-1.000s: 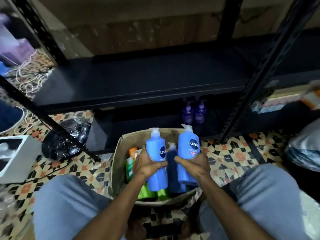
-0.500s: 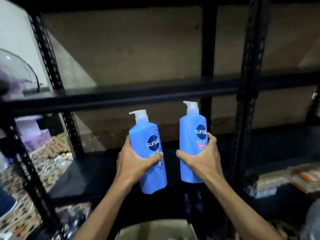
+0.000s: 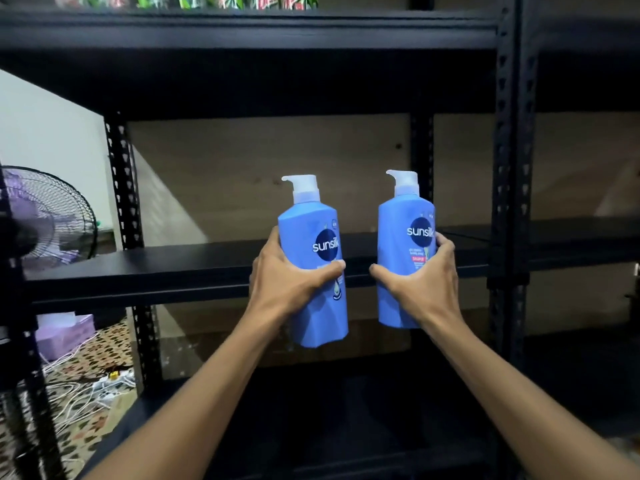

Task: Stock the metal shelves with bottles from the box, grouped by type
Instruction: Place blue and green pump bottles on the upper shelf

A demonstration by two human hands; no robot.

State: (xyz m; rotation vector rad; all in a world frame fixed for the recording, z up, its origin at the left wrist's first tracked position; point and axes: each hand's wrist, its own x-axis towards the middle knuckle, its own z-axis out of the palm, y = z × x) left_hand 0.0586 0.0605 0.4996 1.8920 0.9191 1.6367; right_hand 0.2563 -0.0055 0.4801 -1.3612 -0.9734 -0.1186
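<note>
Holding upright before black metal shelf (image 3: 173,268): your left grip (image 3: 287,282) clasps blue plastic pump bottle (image 3: 311,220); right grip (image 3: 420,282) clasps twin bottle (image 3: 398,220) at its 3 o'clock. Bases sit below shelf edge; pushing forward now risks clipping it, tipping both.

two blue pump bottles (image 3: 313,271) (image 3: 403,258) | upright, side by side | before middle shelf (image 3: 173,268)

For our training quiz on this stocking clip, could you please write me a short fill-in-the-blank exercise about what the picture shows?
1. The left hand grips a bottle whose colour is ____.
2. The right hand grips a second bottle with the brand word ____ on its label.
3. Both bottles are held upright in front of a ____ metal shelf.
Missing words: blue; sunsilk; black.
</note>
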